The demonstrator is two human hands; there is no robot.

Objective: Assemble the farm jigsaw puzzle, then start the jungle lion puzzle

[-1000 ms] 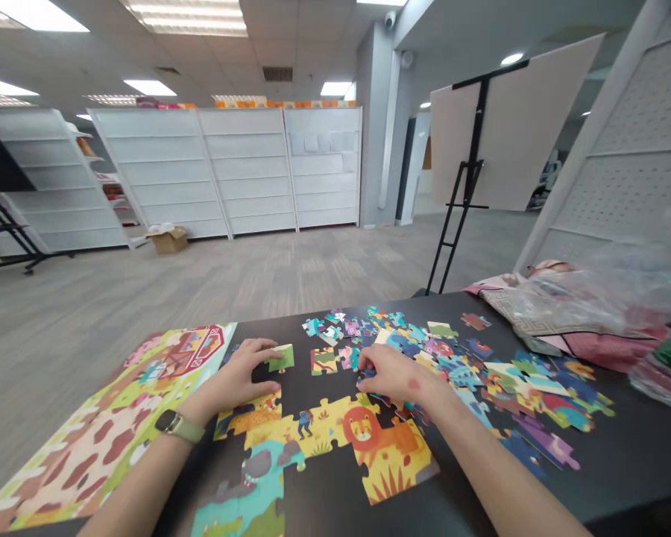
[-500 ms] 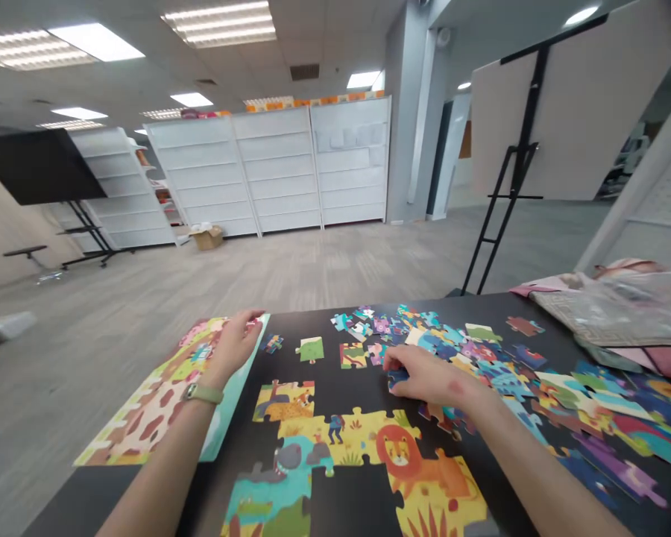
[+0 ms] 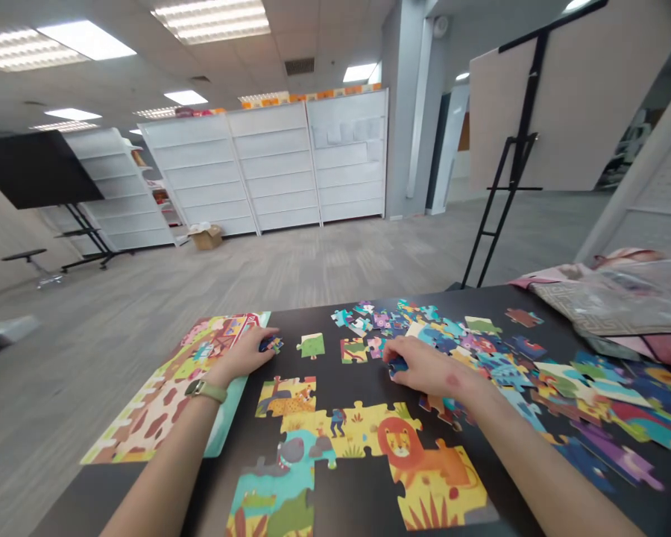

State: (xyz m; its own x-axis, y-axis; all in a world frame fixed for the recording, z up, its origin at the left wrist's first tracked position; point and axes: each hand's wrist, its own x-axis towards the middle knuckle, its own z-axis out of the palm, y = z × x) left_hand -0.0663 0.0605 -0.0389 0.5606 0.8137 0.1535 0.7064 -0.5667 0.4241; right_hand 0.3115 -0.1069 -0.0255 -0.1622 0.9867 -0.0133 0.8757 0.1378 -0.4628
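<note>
My left hand [image 3: 249, 353] is at the right edge of the farm picture puzzle [image 3: 150, 414], thumb and fingers closed around a small blue puzzle piece [image 3: 273, 344] on the black table. My right hand [image 3: 419, 365] pinches a dark blue puzzle piece [image 3: 397, 365] between thumb and fingers. Between the hands lie a green puzzle piece [image 3: 312, 344] and a yellow and red puzzle piece [image 3: 353, 350]. Nearer me is a partly joined animal puzzle [image 3: 363, 432] with a lion and a hippo. A leopard piece [image 3: 287, 397] touches its upper left.
Loose puzzle pieces [image 3: 503, 369] are heaped along the right side of the table [image 3: 347, 485]. A plastic-covered bag [image 3: 637, 298] rests at the far right. Past the table stand a board on a black easel [image 3: 517, 160], white shelves [image 3: 273, 171] and a cardboard box [image 3: 206, 237].
My left hand has slid right, off the farm puzzle, onto the small blue piece. My right hand stays at the dark blue piece. The camera view has shifted slightly.
</note>
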